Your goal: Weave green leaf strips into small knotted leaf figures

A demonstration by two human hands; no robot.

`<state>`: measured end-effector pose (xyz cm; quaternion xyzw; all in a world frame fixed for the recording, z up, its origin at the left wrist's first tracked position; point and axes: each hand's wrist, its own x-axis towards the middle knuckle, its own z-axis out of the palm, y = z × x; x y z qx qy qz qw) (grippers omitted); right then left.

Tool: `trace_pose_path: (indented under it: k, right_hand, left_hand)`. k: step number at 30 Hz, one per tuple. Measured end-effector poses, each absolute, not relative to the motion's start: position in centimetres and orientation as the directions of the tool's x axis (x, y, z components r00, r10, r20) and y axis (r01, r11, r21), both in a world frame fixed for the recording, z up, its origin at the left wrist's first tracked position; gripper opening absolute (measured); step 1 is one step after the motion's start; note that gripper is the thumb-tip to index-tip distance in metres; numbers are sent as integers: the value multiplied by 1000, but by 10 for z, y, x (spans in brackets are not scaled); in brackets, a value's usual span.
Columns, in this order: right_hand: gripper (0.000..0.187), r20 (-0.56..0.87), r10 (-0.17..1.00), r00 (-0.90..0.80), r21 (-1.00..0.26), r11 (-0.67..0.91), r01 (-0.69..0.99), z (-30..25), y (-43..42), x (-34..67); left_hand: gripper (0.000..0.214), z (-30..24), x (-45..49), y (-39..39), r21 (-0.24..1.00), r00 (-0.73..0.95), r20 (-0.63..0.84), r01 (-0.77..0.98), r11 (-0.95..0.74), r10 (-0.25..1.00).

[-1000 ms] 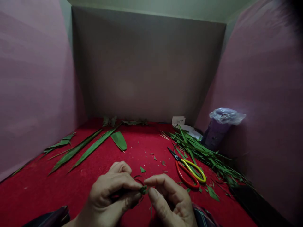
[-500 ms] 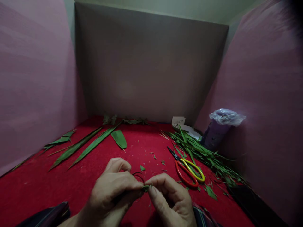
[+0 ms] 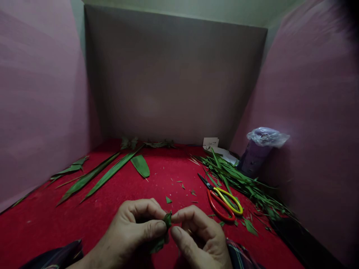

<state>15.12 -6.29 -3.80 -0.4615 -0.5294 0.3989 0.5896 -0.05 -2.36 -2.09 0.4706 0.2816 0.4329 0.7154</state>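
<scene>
My left hand [image 3: 137,222] pinches a small folded green leaf [image 3: 167,220] between thumb and fingers. The leaf stands upright with a pointed tip, and more of it shows below the thumb. Close on its right is my right hand [image 3: 200,233], the index fingertip at the leaf's edge. A small gap separates that finger from the thumb, and I see nothing between them. The other fingers of this hand are curled in. Beyond the right hand lie scissors [image 3: 221,198] with one red and one yellow handle loop, their blades pointing away to the left.
On the red cloth [image 3: 112,216] lie long green leaves [image 3: 112,177] at left and a short cut leaf [image 3: 140,166]. A heap of leaf strips [image 3: 238,179] fills the right, beside a purple container [image 3: 256,155] with plastic over its top. Pink side panels and a dark back panel enclose the space.
My left hand has turned, so its thumb and the folded leaf now face me, with the leaf upright. My right thumb and index finger have come slightly apart.
</scene>
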Motion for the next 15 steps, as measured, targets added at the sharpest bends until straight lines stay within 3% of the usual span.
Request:
trace_pose_path:
  k: [5, 15]
  right_hand:
    - [33, 250, 960, 128, -968, 248, 26, -38, -62, 150]
    - [34, 250, 961, 117, -968, 252, -3, -44, -58, 149]
  left_hand:
    - [13, -22, 1, -22, 882, 470, -84, -375, 284, 879]
    - [14, -20, 3, -23, 883, 453, -119, -359, 303, 884]
